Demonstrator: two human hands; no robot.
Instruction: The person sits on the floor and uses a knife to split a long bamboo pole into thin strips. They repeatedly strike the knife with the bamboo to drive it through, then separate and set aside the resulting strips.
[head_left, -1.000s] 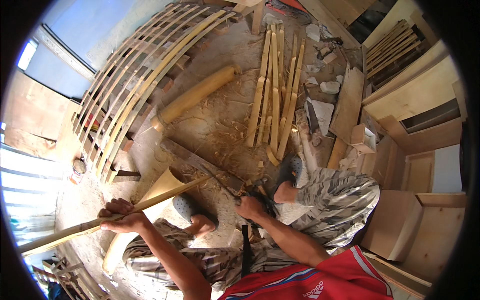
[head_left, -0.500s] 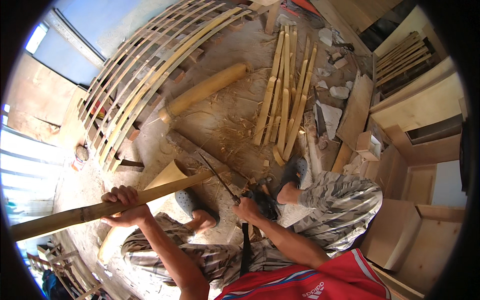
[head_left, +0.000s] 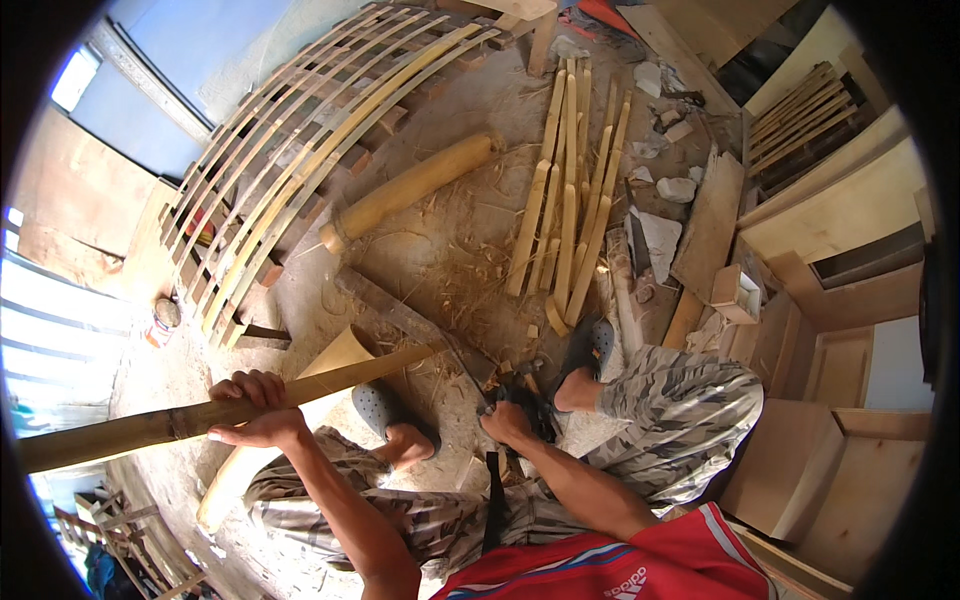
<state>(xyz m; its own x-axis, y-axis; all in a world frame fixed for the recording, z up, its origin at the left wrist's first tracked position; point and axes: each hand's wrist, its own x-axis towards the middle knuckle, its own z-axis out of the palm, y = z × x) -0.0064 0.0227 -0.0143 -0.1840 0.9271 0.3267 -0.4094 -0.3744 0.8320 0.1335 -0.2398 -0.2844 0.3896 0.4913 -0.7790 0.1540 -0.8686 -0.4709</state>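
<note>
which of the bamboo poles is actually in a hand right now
The long bamboo pole running out to the left, gripped by the left hand. The thick round pole lies loose on the ground farther off, beside the split strips, untouched.

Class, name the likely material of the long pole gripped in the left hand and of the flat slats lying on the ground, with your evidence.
Pole: probably bamboo, brownish unpeeled skin, a node ring showing.
Slats: seemingly split bamboo, pale yellow, raw and unfinished, with fibrous shavings around.
</note>
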